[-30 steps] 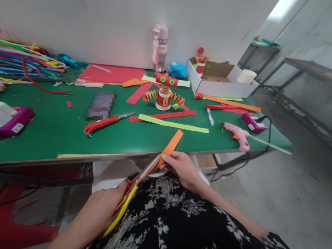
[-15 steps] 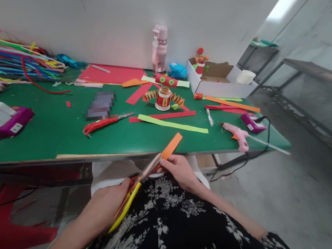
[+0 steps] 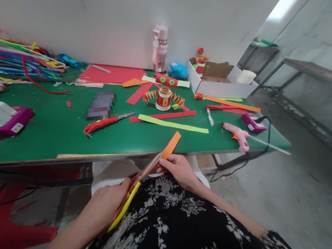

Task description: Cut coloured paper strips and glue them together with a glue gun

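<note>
As L hand (image 3: 109, 206) holds scissors (image 3: 147, 169), R hand (image 3: 181, 172) pinches strip (image 3: 172, 144)

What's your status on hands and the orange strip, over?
Left hand grips yellow scissors. Right hand pinches orange strip, blades laid along it. Strip tip overlaps green table edge in view.

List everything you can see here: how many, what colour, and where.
table: one, green, ahead
pipe cleaners: many, mixed colours, far left
red scissors: one, table middle
lime strip: one, near edge
paper figure: one, red and orange, mid-table
bottle: one, pink, by white board
glue gun: one, pink, right end
box: one, white, right rear
yellow scissors: one, in left hand
orange strip: one, in right hand
left hand: gripping scissors
right hand: pinching strip
</note>
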{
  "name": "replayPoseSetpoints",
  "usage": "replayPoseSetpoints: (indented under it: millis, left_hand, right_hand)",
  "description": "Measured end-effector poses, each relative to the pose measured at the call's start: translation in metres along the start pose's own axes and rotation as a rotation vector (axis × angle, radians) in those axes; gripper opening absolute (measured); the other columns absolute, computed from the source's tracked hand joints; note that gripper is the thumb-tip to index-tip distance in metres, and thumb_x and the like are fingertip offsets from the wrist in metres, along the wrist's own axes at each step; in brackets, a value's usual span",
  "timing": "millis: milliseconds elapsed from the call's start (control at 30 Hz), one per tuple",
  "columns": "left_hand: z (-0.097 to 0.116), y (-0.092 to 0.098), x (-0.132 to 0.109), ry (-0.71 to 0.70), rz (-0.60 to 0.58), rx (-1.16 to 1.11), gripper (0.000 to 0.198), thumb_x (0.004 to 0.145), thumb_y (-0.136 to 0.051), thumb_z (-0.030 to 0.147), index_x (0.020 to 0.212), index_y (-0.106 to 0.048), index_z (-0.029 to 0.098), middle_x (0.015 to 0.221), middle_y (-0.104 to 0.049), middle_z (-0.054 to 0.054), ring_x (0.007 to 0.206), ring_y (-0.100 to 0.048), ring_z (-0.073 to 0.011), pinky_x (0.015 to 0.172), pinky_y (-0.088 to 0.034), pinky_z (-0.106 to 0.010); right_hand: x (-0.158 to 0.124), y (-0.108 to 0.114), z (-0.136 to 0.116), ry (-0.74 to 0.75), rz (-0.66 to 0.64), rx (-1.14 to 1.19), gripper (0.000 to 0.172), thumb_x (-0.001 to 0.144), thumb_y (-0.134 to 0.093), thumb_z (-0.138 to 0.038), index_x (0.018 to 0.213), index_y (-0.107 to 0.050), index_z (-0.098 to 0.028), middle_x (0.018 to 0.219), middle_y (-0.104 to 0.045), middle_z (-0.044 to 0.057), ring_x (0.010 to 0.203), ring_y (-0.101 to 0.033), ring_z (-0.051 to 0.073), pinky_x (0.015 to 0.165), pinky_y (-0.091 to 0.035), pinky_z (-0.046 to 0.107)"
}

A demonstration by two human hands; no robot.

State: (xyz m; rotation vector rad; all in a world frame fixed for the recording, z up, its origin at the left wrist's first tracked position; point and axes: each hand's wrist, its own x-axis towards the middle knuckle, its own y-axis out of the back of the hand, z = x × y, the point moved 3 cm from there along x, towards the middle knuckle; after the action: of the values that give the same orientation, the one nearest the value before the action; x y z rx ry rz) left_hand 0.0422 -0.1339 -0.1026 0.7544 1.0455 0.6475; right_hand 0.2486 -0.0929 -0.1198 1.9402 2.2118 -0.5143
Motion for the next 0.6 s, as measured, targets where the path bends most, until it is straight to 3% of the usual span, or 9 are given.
replayPoseSetpoints:
  millis: [267, 433, 600]
  left_hand:
    - [-0.008, -0.005, -0.003, -0.029, 0.009, 0.045, 0.042, 0.082, -0.041, 0.037, 0.118, -0.054, 0.019, 0.102, -0.075, -0.015, 0.097, -0.070, -0.0413, 0.079, -0.051, -0.050]
    - [-0.012, -0.010, -0.002, -0.035, 0.030, 0.018, 0.053, 0.084, -0.038, 0.036, 0.134, -0.045, 0.021, 0.104, -0.075, -0.013, 0.100, -0.070, -0.0394, 0.080, -0.052, -0.050]
    - [-0.016, -0.014, -0.001, -0.031, 0.043, 0.049, 0.045, 0.085, -0.037, 0.035, 0.124, -0.052, 0.021, 0.104, -0.075, -0.014, 0.098, -0.070, -0.0386, 0.079, -0.052, -0.048]
  right_hand:
    - [0.000, 0.005, -0.005, 0.028, 0.070, 0.069, 0.036, 0.066, -0.077, -0.052, 0.066, -0.073, -0.017, 0.059, -0.068, 0.003, 0.058, -0.062, 0.014, 0.063, -0.048, 0.026]
    - [0.001, 0.004, -0.005, 0.016, 0.067, 0.063, 0.037, 0.064, -0.080, -0.053, 0.065, -0.072, -0.017, 0.059, -0.068, 0.003, 0.058, -0.061, 0.013, 0.063, -0.049, 0.025]
    - [0.000, 0.005, -0.005, 0.013, 0.082, 0.069, 0.035, 0.062, -0.081, -0.050, 0.068, -0.074, -0.016, 0.061, -0.070, 0.003, 0.058, -0.061, 0.012, 0.064, -0.049, 0.025]
